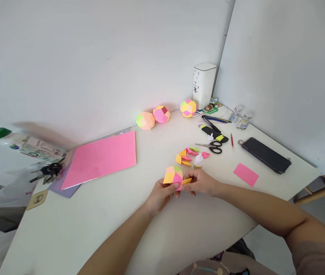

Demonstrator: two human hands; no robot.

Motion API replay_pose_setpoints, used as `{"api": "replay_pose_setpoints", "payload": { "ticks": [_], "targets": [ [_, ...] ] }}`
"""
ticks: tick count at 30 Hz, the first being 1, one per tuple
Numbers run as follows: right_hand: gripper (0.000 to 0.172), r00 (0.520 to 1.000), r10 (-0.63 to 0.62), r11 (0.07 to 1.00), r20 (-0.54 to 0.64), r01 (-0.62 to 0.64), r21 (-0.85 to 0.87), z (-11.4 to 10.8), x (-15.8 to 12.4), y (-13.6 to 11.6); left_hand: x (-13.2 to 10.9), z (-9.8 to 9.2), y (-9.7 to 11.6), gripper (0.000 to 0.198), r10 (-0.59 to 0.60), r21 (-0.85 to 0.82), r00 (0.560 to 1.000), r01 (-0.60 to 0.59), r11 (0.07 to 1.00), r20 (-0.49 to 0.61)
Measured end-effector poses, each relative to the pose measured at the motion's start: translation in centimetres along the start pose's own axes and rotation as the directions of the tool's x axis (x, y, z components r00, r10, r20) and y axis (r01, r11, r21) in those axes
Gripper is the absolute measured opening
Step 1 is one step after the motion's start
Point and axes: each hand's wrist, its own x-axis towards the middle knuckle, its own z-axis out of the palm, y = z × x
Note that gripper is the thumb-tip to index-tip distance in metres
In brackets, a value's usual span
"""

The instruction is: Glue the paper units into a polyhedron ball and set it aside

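Observation:
My left hand (pixel 159 195) grips a partly built paper ball (pixel 174 175) of orange, pink and green folded pieces, held just above the white table (pixel 99 225). My right hand (pixel 201 181) pinches an orange folded piece (pixel 187 181) against the ball's right side. Just beyond my hands lie several loose folded paper pieces (pixel 187 156) and a small glue bottle (pixel 198 161).
Three finished paper balls (pixel 161 114) sit by the back wall. A pink paper sheet (pixel 101 158), keys (pixel 48 170) and a green-capped bottle (pixel 22 143) lie left. Scissors (pixel 212 147), a highlighter (pixel 214 133), a phone (pixel 267 154), a pink note (pixel 245 174) and a white container (pixel 203 84) are right.

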Motion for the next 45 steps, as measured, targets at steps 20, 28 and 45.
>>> {"api": "replay_pose_setpoints", "payload": {
  "ticks": [20,28,45],
  "targets": [
    [0.024,1.000,-0.020,1.000,-0.002,0.020,-0.023,-0.49,-0.07,-0.72,-0.08,0.56,0.34,0.030,-0.007,0.066,0.999,0.010,0.998,-0.033],
    [0.025,1.000,-0.023,0.999,0.005,0.024,-0.025,-0.60,-0.04,-0.59,-0.12,0.66,0.39,0.031,0.008,0.069,0.999,-0.005,0.998,-0.041],
    [0.027,1.000,-0.024,1.000,-0.004,0.024,-0.017,-0.48,0.00,-0.34,-0.20,0.68,0.25,0.030,0.016,0.124,1.000,-0.014,0.992,-0.014]
  ]
}}
